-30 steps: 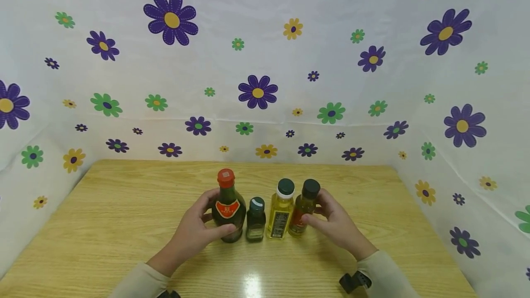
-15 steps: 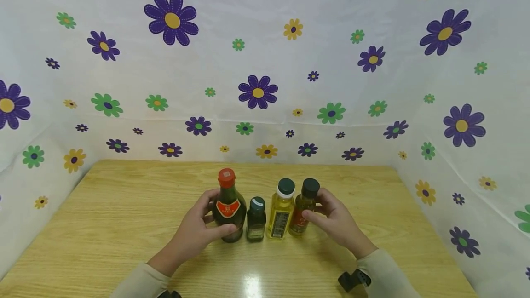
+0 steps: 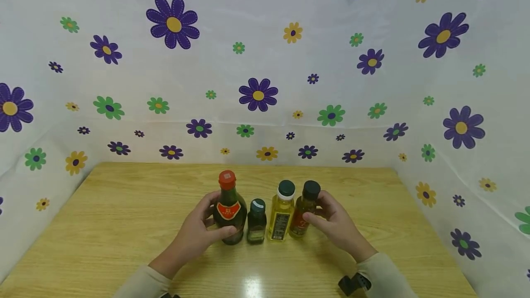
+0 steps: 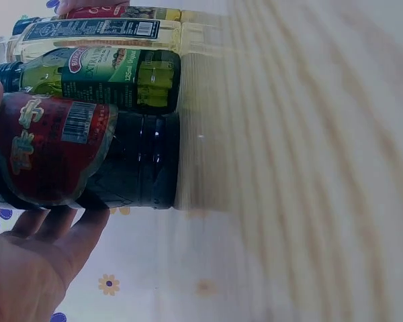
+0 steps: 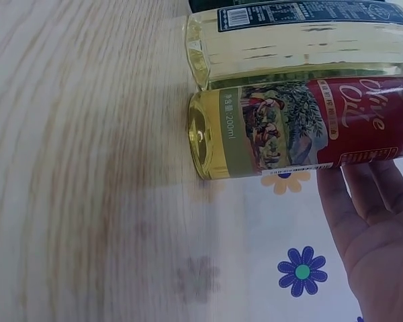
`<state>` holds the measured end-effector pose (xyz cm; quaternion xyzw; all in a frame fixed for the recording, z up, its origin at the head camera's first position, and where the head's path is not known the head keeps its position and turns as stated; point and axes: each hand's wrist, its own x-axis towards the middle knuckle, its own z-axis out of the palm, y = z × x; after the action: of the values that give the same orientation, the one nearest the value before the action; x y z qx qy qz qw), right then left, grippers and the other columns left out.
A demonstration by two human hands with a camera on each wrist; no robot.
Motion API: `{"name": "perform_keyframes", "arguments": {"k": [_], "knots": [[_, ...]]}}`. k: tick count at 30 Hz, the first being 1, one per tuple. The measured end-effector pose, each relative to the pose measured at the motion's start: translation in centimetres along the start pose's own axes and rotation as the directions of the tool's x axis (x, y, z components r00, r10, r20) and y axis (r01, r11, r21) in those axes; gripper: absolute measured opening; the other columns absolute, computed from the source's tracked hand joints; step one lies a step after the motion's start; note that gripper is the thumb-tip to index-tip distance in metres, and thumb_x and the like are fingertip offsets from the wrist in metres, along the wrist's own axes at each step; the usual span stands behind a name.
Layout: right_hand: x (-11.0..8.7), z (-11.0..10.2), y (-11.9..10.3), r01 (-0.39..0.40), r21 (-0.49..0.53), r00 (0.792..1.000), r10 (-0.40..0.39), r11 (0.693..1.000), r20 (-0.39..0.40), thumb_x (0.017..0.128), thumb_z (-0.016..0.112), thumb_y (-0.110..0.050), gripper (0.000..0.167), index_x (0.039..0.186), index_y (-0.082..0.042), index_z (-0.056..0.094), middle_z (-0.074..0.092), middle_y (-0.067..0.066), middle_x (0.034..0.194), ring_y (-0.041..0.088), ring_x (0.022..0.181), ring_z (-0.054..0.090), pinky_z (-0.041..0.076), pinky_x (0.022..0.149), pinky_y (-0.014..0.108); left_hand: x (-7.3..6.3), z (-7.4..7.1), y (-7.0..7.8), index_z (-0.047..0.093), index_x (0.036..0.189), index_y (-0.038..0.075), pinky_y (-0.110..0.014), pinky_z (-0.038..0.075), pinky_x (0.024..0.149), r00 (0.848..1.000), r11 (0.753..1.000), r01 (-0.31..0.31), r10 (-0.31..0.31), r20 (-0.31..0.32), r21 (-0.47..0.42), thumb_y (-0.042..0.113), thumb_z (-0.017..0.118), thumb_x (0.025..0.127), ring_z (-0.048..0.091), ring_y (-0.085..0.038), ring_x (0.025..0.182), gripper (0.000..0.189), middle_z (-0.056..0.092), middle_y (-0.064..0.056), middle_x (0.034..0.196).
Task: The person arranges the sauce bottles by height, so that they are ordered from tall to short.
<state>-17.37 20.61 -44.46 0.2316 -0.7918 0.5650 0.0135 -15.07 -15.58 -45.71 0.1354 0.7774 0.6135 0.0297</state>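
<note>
Four upright bottles would exceed a plain count, so several bottles stand in a row on the wooden table. At the left end is a dark, red-capped sauce bottle [image 3: 230, 217]; my left hand [image 3: 199, 229] holds it, thumb in front, fingers behind. Beside it stands a small green olive oil bottle [image 4: 107, 77]. A clear bottle of yellow oil [image 3: 281, 215] with a dark green cap comes after. The right end is an olive oil bottle [image 5: 289, 127] with a red label, held by my right hand [image 3: 337, 224] with thumb in front.
The wooden table [image 3: 136, 206] runs back to a white cloth [image 3: 223, 63] printed with flowers, which also closes off both sides. A black strap [image 3: 354, 283] sits at the right wrist.
The head view has tilted up slightly, so everything sits a little lower in it. Both hands stay on their bottles, and the row keeps its arrangement.
</note>
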Motion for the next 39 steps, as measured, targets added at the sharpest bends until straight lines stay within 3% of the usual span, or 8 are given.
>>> {"name": "perform_keyframes", "arguments": {"k": [10,20,33,39], "knots": [[-0.1,0.2,0.0,0.014,0.035,1.000,-0.014,0.999,0.005,0.099,0.068,-0.004,0.034,0.131,-0.004,0.055,0.061,0.015,0.131,0.010,0.117,0.061,0.052,0.100,0.023,0.1,0.2,-0.2,0.043,0.150,0.025,-0.052,0.050,0.108,0.999,0.999,0.042,-0.042,-0.029,-0.008,0.027,0.090,0.082,0.055,-0.029,0.133,0.083,0.058,-0.005,0.142],[-0.3,0.3,0.3,0.017,0.041,1.000,-0.017,0.999,0.002,0.100,0.066,-0.004,0.033,0.131,-0.006,0.054,0.061,0.014,0.131,0.012,0.118,0.061,0.052,0.101,0.024,0.1,-0.7,0.1,0.048,0.148,0.024,-0.036,0.055,0.103,0.998,0.997,0.054,-0.056,-0.042,-0.050,0.025,0.092,0.080,0.058,-0.027,0.130,0.081,0.060,-0.006,0.140],[-0.6,0.4,0.4,-0.023,0.061,1.000,0.024,0.998,-0.007,0.102,0.064,-0.006,0.035,0.135,-0.007,0.052,0.060,0.015,0.133,0.014,0.118,0.061,0.051,0.100,0.025,0.1,-1.9,2.3,0.050,0.145,0.024,-0.054,0.052,0.104,0.997,0.997,-0.027,0.032,-0.073,0.069,0.028,0.090,0.081,0.060,-0.026,0.128,0.075,0.062,-0.002,0.137],[-0.6,0.6,0.5,-0.023,0.076,1.000,0.023,0.997,0.000,0.103,0.063,-0.007,0.036,0.137,-0.008,0.050,0.058,0.015,0.135,0.016,0.121,0.060,0.050,0.102,0.025,1.0,-2.6,2.9,0.050,0.146,0.024,-0.056,0.052,0.104,0.995,0.995,-0.066,0.072,-0.071,0.081,0.026,0.089,0.083,0.060,-0.025,0.127,0.074,0.062,-0.002,0.137]]}}
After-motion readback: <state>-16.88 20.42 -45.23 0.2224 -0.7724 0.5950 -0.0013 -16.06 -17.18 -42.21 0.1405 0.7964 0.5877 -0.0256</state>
